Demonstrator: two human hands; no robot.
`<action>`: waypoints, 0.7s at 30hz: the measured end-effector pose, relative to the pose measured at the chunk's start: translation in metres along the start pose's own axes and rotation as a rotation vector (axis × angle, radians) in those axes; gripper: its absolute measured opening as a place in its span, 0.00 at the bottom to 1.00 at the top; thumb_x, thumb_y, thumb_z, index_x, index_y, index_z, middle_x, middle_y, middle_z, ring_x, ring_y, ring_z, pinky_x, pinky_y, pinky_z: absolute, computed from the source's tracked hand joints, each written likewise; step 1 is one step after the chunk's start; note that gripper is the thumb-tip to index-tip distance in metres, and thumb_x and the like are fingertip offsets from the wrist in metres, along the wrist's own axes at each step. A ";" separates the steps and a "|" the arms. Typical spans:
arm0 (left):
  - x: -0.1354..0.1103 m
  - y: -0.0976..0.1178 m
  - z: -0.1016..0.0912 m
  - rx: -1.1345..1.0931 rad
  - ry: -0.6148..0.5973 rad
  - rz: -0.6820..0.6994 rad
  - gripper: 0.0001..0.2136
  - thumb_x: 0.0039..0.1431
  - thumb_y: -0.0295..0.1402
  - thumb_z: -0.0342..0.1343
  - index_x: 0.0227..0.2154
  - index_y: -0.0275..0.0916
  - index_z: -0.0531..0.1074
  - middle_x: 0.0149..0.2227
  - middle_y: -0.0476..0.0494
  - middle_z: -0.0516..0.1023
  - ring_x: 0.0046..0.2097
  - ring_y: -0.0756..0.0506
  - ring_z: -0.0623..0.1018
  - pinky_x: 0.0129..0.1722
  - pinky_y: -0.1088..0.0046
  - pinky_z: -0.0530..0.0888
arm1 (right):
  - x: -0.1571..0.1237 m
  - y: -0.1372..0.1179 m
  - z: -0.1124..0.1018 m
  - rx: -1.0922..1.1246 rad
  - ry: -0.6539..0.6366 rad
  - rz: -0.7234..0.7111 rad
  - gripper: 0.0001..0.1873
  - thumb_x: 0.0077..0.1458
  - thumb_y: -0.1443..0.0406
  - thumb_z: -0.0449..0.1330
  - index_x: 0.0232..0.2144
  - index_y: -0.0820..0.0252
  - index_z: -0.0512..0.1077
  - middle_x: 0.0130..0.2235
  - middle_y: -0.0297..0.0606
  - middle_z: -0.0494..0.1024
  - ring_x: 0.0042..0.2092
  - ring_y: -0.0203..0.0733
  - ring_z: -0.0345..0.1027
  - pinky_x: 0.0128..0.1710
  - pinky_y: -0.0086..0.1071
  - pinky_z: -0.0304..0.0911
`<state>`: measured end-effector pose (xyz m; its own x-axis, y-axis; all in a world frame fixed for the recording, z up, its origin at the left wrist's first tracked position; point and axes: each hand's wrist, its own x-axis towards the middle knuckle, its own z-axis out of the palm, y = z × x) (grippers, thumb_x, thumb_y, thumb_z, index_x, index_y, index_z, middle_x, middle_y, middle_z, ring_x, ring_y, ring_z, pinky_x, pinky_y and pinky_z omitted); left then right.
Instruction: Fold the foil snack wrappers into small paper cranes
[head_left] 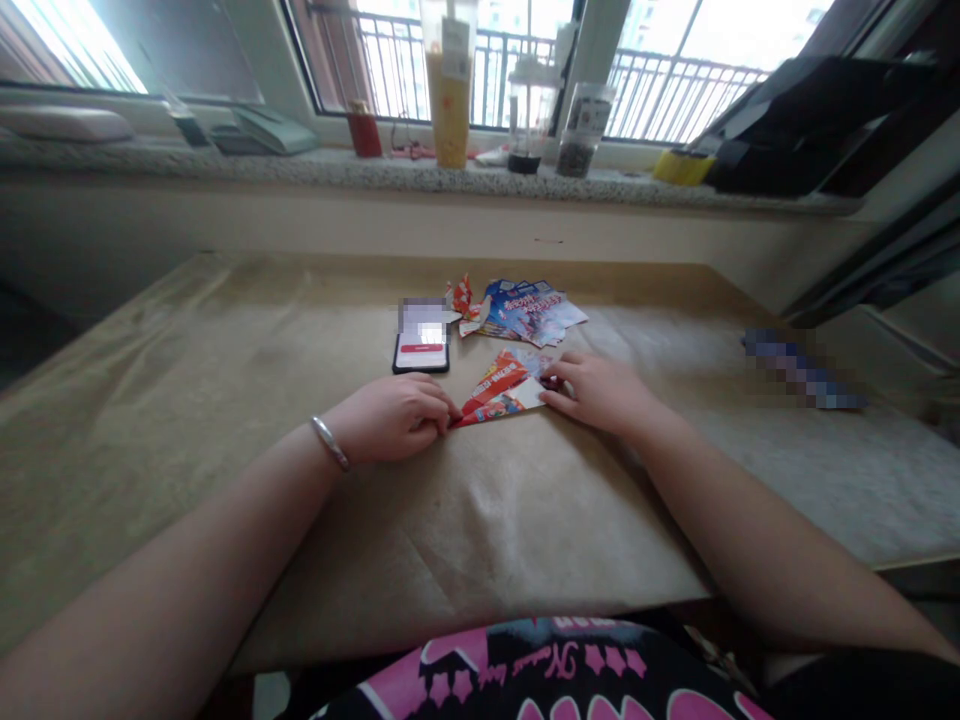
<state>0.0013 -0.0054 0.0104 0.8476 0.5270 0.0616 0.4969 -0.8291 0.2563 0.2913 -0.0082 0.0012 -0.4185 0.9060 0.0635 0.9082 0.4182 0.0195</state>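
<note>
A folded, printed paper sheet point(496, 386), red and orange with a white patch, lies on the table between my hands. My left hand point(409, 415), with a silver bangle at the wrist, pinches its narrow pointed end at the left. At the wider right end my right hand point(589, 390) grips the paper's edge, thumb near the white patch and fingers bent over it. Just behind lies a fanned stack of blue printed sheets point(525, 310). A crumpled or folded orange-and-white paper piece point(466, 305) touches the stack's left side.
A phone point(421, 350) with a lit screen lies behind my left hand. The table point(337, 560) has a tan, creased cover. A blurred bluish item point(802, 370) lies far right. Bottles and jars, including a tall yellow-filled container point(450, 110), stand on the windowsill point(300, 170).
</note>
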 end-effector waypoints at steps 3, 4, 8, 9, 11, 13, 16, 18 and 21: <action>0.001 0.003 0.001 -0.023 0.010 -0.012 0.10 0.52 0.24 0.48 0.30 0.40 0.75 0.34 0.46 0.77 0.38 0.48 0.75 0.41 0.75 0.72 | 0.000 -0.005 0.003 -0.003 0.014 0.005 0.20 0.57 0.51 0.50 0.44 0.54 0.72 0.45 0.41 0.73 0.42 0.45 0.69 0.33 0.32 0.59; 0.002 0.004 0.002 -0.031 0.020 -0.019 0.11 0.53 0.24 0.48 0.31 0.39 0.75 0.34 0.46 0.77 0.37 0.49 0.75 0.39 0.75 0.72 | 0.000 -0.006 0.003 -0.004 0.017 0.006 0.21 0.57 0.50 0.50 0.44 0.54 0.72 0.45 0.41 0.73 0.43 0.46 0.69 0.34 0.33 0.60; 0.008 0.005 0.013 -0.014 0.104 -0.009 0.12 0.58 0.27 0.47 0.39 0.38 0.74 0.40 0.43 0.76 0.43 0.46 0.73 0.45 0.70 0.72 | 0.000 -0.010 0.006 0.011 0.028 -0.033 0.23 0.55 0.49 0.53 0.47 0.54 0.72 0.46 0.43 0.72 0.46 0.49 0.67 0.39 0.36 0.62; 0.009 0.003 0.017 -0.001 0.127 0.010 0.13 0.60 0.28 0.46 0.44 0.39 0.73 0.44 0.42 0.75 0.47 0.45 0.72 0.49 0.67 0.71 | 0.000 -0.011 0.006 0.021 0.032 -0.048 0.24 0.54 0.49 0.53 0.47 0.54 0.71 0.46 0.43 0.72 0.46 0.49 0.66 0.41 0.37 0.62; 0.010 0.000 0.024 0.041 0.140 0.050 0.17 0.61 0.31 0.46 0.53 0.41 0.67 0.56 0.41 0.68 0.57 0.43 0.66 0.58 0.62 0.65 | 0.000 -0.014 0.007 0.037 0.048 -0.077 0.24 0.54 0.49 0.54 0.48 0.54 0.71 0.46 0.43 0.72 0.47 0.49 0.65 0.44 0.38 0.62; 0.010 -0.004 0.028 0.081 0.114 0.049 0.21 0.62 0.32 0.46 0.58 0.42 0.61 0.62 0.43 0.60 0.64 0.41 0.57 0.62 0.59 0.59 | 0.001 -0.017 0.008 0.044 0.074 -0.105 0.24 0.54 0.50 0.55 0.48 0.55 0.72 0.46 0.44 0.72 0.48 0.50 0.64 0.46 0.40 0.62; 0.009 -0.005 0.027 0.097 0.050 0.039 0.22 0.63 0.33 0.45 0.60 0.42 0.59 0.62 0.45 0.61 0.65 0.40 0.53 0.63 0.59 0.57 | 0.001 -0.019 0.010 0.068 0.094 -0.126 0.25 0.53 0.50 0.55 0.48 0.56 0.73 0.47 0.44 0.72 0.49 0.51 0.63 0.48 0.42 0.61; 0.008 -0.002 0.023 0.089 0.020 0.054 0.21 0.63 0.33 0.46 0.59 0.42 0.61 0.60 0.46 0.64 0.65 0.41 0.55 0.63 0.61 0.57 | 0.002 -0.019 0.012 0.104 0.092 -0.128 0.25 0.53 0.51 0.56 0.49 0.56 0.73 0.47 0.44 0.72 0.49 0.51 0.62 0.49 0.43 0.62; 0.008 0.004 0.018 0.074 0.043 0.068 0.19 0.62 0.35 0.47 0.55 0.42 0.66 0.56 0.44 0.69 0.62 0.41 0.61 0.61 0.62 0.61 | 0.003 -0.018 0.015 0.152 0.113 -0.135 0.23 0.54 0.52 0.56 0.49 0.54 0.73 0.47 0.43 0.72 0.51 0.52 0.61 0.51 0.45 0.60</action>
<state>0.0131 -0.0080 -0.0051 0.8721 0.4749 0.1179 0.4520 -0.8741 0.1778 0.2740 -0.0120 -0.0143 -0.5244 0.8317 0.1822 0.8289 0.5476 -0.1142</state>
